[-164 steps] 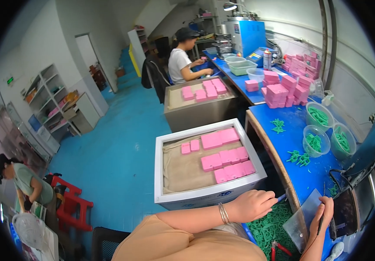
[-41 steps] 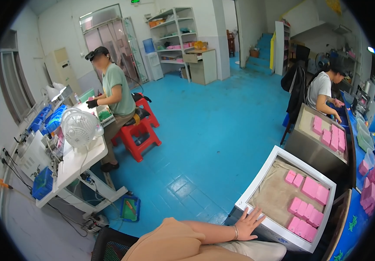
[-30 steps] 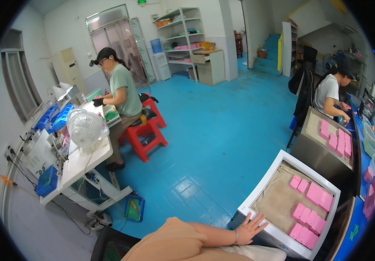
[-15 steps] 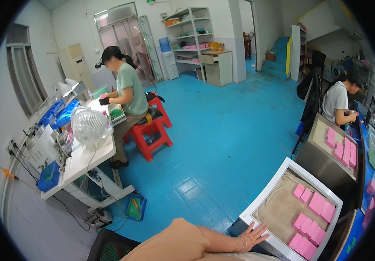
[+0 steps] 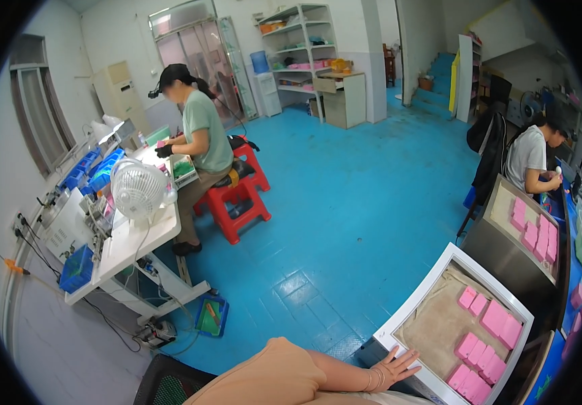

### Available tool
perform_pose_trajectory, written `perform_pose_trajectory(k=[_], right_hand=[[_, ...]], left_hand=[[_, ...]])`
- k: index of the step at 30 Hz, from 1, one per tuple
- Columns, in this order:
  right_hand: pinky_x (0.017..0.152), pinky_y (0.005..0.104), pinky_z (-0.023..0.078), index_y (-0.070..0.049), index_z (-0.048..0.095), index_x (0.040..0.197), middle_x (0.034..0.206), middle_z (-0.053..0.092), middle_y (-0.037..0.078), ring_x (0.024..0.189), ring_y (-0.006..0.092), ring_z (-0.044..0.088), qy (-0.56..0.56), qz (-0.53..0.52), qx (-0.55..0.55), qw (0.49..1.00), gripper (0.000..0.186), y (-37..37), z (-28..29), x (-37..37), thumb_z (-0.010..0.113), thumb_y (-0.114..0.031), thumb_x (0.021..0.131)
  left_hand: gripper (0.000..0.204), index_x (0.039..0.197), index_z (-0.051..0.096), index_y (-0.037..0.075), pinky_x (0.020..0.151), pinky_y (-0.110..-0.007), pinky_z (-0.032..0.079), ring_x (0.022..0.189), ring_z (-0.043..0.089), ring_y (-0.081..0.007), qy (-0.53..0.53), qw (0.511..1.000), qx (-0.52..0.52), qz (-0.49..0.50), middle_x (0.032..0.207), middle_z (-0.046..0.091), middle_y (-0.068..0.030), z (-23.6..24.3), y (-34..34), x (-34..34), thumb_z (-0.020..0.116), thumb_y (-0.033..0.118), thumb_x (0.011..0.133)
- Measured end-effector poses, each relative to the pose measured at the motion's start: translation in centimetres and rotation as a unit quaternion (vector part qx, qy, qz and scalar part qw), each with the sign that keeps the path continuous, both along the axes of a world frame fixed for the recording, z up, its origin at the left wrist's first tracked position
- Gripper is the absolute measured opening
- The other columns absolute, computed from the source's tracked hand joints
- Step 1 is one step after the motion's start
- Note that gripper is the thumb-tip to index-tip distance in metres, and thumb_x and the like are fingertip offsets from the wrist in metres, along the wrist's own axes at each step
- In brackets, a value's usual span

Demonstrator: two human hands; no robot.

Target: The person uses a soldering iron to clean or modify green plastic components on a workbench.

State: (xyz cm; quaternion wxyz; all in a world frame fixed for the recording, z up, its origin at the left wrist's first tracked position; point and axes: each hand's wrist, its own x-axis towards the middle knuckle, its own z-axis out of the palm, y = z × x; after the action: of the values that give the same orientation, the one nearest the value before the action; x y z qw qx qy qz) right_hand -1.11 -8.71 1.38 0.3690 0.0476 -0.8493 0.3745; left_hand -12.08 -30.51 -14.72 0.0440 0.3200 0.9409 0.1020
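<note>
My left hand point(image 5: 397, 368) reaches in from the bottom, its arm coming out of a peach sleeve point(image 5: 264, 374). Its fingers are spread and rest on the white rim of a box-like unit point(image 5: 436, 270), holding nothing. Thin bracelets point(image 5: 376, 379) circle the wrist. Inside the rim lies a beige cloth-like surface point(image 5: 432, 322) carrying several pink blocks point(image 5: 501, 322), grouped toward its right side. My right hand is out of the picture.
A second unit point(image 5: 496, 202) with pink blocks stands beyond, near a seated co-worker point(image 5: 527, 158). At the left, another co-worker point(image 5: 206, 135) sits on red stools point(image 5: 237, 216) by a white table point(image 5: 129, 250) with a fan point(image 5: 139, 192). A blue tray point(image 5: 211, 317) lies on the floor.
The view has shifted slightly. The co-worker at the right now has a whitish thing at the hands. My left hand stays on the rim.
</note>
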Motion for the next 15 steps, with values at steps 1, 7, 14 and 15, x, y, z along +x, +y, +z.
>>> perform_pose_trajectory(k=[1,7,14,15], right_hand=[[0.050,0.0297,0.040,0.000,0.061,0.083,0.065,0.050,0.010,0.055,0.0181,0.047,-0.001,0.000,0.001,1.000,0.027,-0.5,0.2,-0.2,0.045,-0.021,0.088],[0.050,0.0307,0.039,0.001,0.058,0.074,0.068,0.050,0.011,0.053,0.0200,0.046,0.022,-0.115,-0.069,0.991,0.027,-1.8,0.2,-0.6,0.047,-0.021,0.088],[0.050,0.0300,0.038,0.002,0.048,0.087,0.070,0.052,0.013,0.056,0.0189,0.049,0.009,-0.099,-0.135,0.986,0.016,-0.4,-1.2,0.9,0.052,-0.014,0.086],[0.051,0.0293,0.040,0.004,0.048,0.093,0.072,0.054,0.014,0.058,0.0195,0.050,-0.017,-0.111,-0.122,0.986,0.018,-0.4,-1.1,0.8,0.053,-0.012,0.086]], left_hand=[[0.065,0.140,0.016,0.011,0.101,-0.058,0.005,0.135,0.004,-0.0332,0.012,1.000,0.005,-0.005,0.146,0.009,-0.0172,0.1,0.0,0.0,0.041,0.013,0.080],[0.066,0.141,0.015,0.013,0.101,-0.059,0.004,0.135,0.003,-0.0334,0.001,1.000,-0.007,-0.015,0.146,0.008,-0.0169,0.2,0.1,-0.1,0.041,0.013,0.080],[0.067,0.141,0.015,0.013,0.101,-0.059,0.004,0.135,0.004,-0.0328,0.005,1.000,-0.022,-0.015,0.146,0.008,-0.0164,-0.3,0.4,0.1,0.041,0.014,0.080],[0.067,0.141,0.015,0.013,0.101,-0.059,0.004,0.135,0.004,-0.0329,0.008,1.000,-0.024,-0.015,0.146,0.008,-0.0165,-0.2,0.4,0.1,0.042,0.015,0.080]])
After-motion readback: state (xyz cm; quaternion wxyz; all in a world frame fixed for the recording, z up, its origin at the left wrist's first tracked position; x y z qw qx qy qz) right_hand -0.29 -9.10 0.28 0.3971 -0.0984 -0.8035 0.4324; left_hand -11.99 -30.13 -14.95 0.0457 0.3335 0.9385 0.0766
